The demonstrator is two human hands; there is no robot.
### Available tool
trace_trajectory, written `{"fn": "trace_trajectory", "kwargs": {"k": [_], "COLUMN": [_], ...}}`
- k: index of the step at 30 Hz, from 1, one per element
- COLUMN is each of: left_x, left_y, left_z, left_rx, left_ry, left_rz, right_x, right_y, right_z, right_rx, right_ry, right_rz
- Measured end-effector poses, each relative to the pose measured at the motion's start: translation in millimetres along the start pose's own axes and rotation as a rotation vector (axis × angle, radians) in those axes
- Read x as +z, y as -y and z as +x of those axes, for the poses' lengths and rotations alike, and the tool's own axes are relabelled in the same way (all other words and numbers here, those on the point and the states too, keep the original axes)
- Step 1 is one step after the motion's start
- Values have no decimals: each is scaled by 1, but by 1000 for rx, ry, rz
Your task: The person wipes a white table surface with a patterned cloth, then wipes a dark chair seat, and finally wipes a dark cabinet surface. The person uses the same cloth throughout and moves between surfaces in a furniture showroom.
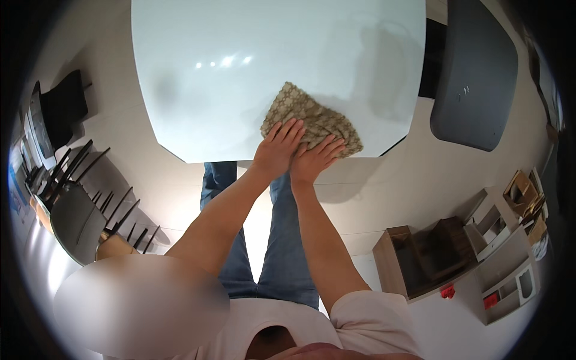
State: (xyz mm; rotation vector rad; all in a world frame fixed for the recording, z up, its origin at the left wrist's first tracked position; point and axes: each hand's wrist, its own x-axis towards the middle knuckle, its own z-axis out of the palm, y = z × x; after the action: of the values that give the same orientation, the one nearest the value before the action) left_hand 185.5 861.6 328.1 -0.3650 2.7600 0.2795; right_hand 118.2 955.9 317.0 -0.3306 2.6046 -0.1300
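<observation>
A brown-and-beige patterned cloth [294,103] lies rumpled near the front edge of a glossy white tabletop [252,31]. My left hand [280,146] rests palm down on the cloth's lower left part, fingers stretched forward. Just to its right, my right hand [317,159] also lies flat on the cloth, its fingers slightly spread. The two hands sit close together at the thumbs. Neither one's fingers are curled round the fabric. What lies under the palms is hidden.
A dark grey chair [477,85] stands right of the table. Black chairs [65,105] and upturned chairs with thin legs [78,220] are on the left. A brown wooden cabinet [391,265] and a pale shelf unit [495,292] stand at lower right. A blurred patch covers the lower left.
</observation>
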Motion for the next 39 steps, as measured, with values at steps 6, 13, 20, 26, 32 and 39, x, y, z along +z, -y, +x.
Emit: {"fn": "trace_trajectory", "kwargs": {"k": [6,13,20,26,32,39], "left_x": [10,0,-35,-52,-14,36], "left_y": [36,121,277,346,295,259], "left_z": [-83,-85,-53,-46,-108,-194], "left_rx": [-106,-307,-446,-484,-520,-405], "left_ry": [190,97,132,227,309,171], "left_rz": [-74,-269,-95,-174,-260,-298], "right_x": [26,17,21,41,82,97], "right_y": [3,76,252,339,282,248], "right_z": [-49,-9,52,46,-21,-108], "right_rx": [-444,-938,-945,-791,-818,-676], "right_ry": [146,15,13,62,23,205], "right_rz": [-186,-135,-161,-155,-205,-366]}}
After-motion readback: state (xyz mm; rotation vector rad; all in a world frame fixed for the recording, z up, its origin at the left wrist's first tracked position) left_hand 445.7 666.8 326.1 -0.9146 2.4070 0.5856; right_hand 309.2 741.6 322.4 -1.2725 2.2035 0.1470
